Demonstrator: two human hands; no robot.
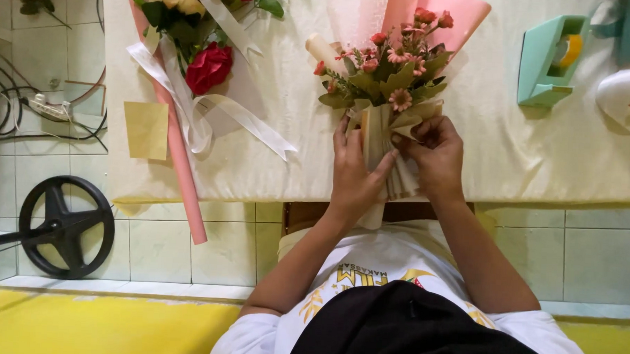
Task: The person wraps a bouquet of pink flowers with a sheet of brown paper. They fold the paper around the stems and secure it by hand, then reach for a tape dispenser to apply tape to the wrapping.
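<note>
at the far left, on the tiled floor, a black wheel (65, 225) lies flat, with a white power strip (46, 107) and dark cables beyond it. on the left part of the bench (539, 164), which is covered in a cream cloth, lies a finished bouquet (194, 47) with a red rose, cream blooms, white ribbon and a long pink wrap that runs over the near edge. a yellow paper square (147, 130) sits just beside it.

your left hand (353, 175) is clasped around the folded stem end of the small bouquet (392, 68), thumb stretched across the beige paper. this bouquet sits at the middle of the bench near its near edge, tips pointing away from you. it has small pink and coral daisy-like flowers, olive-green leaves, a pleated beige paper collar, and pink and sheer white sheets fanned out behind it. your right hand (434, 153) pinches the beige paper on the bouquet's right side, fingers curled in, touching your left thumb.

further right stands a mint-green tape dispenser (551, 59), and a roll of white ribbon (628, 97) lies at the right edge.
</note>
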